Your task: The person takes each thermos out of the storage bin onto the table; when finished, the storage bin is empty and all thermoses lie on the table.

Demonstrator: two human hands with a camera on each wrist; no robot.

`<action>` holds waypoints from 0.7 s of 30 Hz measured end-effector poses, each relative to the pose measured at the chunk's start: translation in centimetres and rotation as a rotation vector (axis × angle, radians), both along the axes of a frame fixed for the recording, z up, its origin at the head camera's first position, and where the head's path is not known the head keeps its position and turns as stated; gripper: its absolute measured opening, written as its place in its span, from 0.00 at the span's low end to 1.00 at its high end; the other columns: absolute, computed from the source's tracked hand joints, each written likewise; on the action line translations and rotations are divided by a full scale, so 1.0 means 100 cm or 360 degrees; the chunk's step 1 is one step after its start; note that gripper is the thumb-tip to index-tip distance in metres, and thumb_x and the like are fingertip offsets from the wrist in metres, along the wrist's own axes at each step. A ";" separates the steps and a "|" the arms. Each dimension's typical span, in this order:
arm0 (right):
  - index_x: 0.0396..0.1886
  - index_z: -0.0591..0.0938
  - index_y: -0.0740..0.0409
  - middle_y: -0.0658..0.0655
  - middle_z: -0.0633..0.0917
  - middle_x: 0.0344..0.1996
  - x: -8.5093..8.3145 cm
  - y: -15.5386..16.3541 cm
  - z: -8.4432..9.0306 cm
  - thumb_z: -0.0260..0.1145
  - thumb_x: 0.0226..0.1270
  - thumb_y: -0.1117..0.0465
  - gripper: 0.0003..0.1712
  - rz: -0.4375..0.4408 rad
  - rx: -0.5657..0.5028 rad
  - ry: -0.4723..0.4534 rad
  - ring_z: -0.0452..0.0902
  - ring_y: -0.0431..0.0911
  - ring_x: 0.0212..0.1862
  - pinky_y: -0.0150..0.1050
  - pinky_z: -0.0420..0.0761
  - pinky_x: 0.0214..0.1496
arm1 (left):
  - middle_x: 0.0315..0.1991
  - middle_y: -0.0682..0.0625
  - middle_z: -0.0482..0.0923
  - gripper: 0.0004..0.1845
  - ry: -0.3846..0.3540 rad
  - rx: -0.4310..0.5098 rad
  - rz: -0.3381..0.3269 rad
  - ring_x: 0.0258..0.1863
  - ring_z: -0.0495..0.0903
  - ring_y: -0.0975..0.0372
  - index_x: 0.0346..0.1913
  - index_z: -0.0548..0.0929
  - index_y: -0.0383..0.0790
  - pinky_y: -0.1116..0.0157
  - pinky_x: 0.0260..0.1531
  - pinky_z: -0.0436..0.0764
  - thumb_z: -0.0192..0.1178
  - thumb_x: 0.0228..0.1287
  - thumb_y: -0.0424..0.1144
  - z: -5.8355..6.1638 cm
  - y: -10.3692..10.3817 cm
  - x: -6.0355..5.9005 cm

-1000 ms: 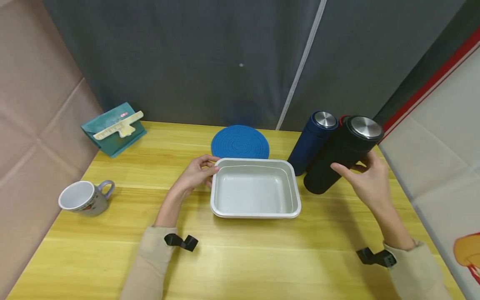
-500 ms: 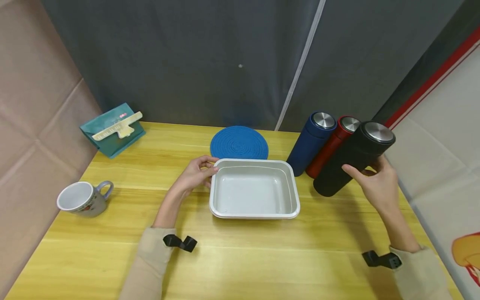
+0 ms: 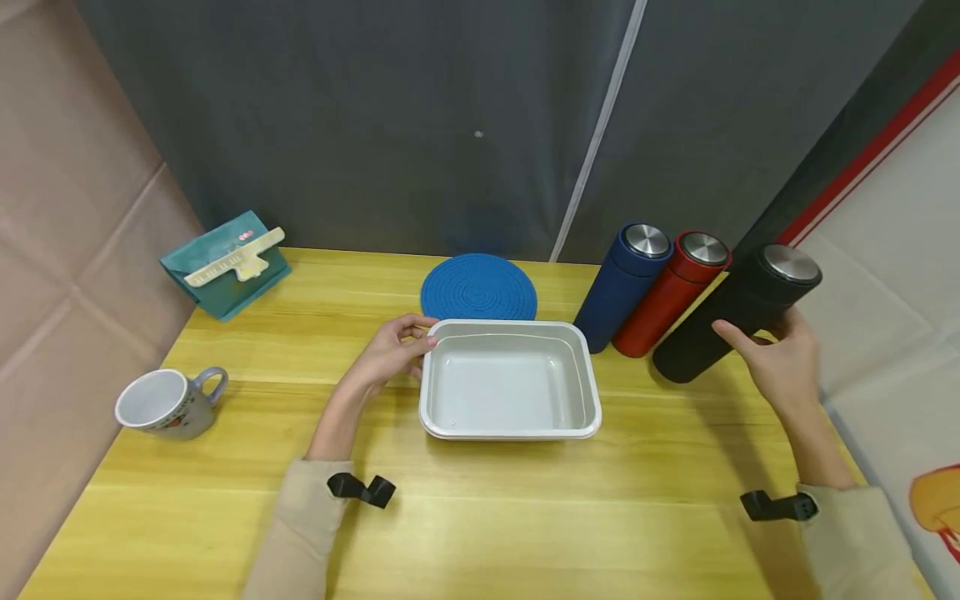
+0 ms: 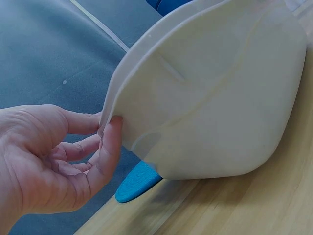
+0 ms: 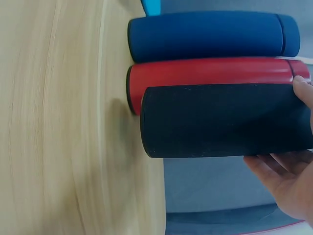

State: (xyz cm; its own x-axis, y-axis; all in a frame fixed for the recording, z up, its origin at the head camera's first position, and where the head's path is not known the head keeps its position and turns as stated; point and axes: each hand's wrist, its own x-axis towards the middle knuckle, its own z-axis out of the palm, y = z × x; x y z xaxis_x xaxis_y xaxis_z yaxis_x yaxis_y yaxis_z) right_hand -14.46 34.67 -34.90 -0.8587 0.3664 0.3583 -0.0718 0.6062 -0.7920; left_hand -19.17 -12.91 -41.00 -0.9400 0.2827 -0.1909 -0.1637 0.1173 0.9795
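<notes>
My left hand (image 3: 392, 353) pinches the left rim of a white rectangular tray (image 3: 510, 387), thumb and finger on either side of the edge in the left wrist view. My right hand (image 3: 780, 362) grips a black thermos flask (image 3: 738, 312) with a steel-topped lid, thumb on one side and fingers on the other. Whether the flask's base touches the table cannot be told. Just left of it a red thermos flask (image 3: 671, 296) stands beside a dark blue thermos flask (image 3: 622, 287); in the right wrist view the black flask (image 5: 225, 120) partly covers the red one (image 5: 210, 72).
A round blue woven mat (image 3: 478, 287) lies behind the tray on the wooden table (image 3: 480, 517). At the left are a white patterned mug (image 3: 167, 404) and a teal pouch (image 3: 225, 267) with a cream clip (image 3: 238, 258). A grey curtain (image 3: 360, 125) closes off the back.
My right hand has moved the black thermos flask to the right, away from the blue one, and the red flask has come into view between them. The left hand has stayed at the tray.
</notes>
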 end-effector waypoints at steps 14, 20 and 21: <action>0.48 0.76 0.44 0.36 0.76 0.36 -0.022 0.010 -0.009 0.76 0.54 0.52 0.24 -0.0083 0.0050 -0.0135 0.71 0.31 0.39 0.25 0.68 0.42 | 0.45 0.36 0.73 0.19 -0.0008 0.0027 -0.0004 0.29 0.78 0.56 0.60 0.73 0.33 0.56 0.24 0.85 0.58 0.69 0.32 0.001 -0.001 0.001; 0.46 0.76 0.44 0.38 0.76 0.35 -0.030 0.011 -0.013 0.75 0.54 0.53 0.22 -0.0074 0.0003 -0.0109 0.71 0.31 0.37 0.25 0.68 0.40 | 0.46 0.35 0.72 0.19 -0.0010 0.0035 -0.0013 0.32 0.79 0.52 0.60 0.73 0.33 0.56 0.25 0.85 0.59 0.68 0.33 0.000 -0.002 0.001; 0.46 0.76 0.44 0.37 0.76 0.34 -0.030 0.012 -0.014 0.75 0.54 0.53 0.22 -0.0072 0.0006 -0.0108 0.71 0.31 0.37 0.25 0.68 0.40 | 0.46 0.35 0.72 0.19 -0.0011 0.0037 -0.0010 0.33 0.79 0.52 0.60 0.73 0.33 0.57 0.25 0.85 0.59 0.68 0.33 0.000 -0.002 0.000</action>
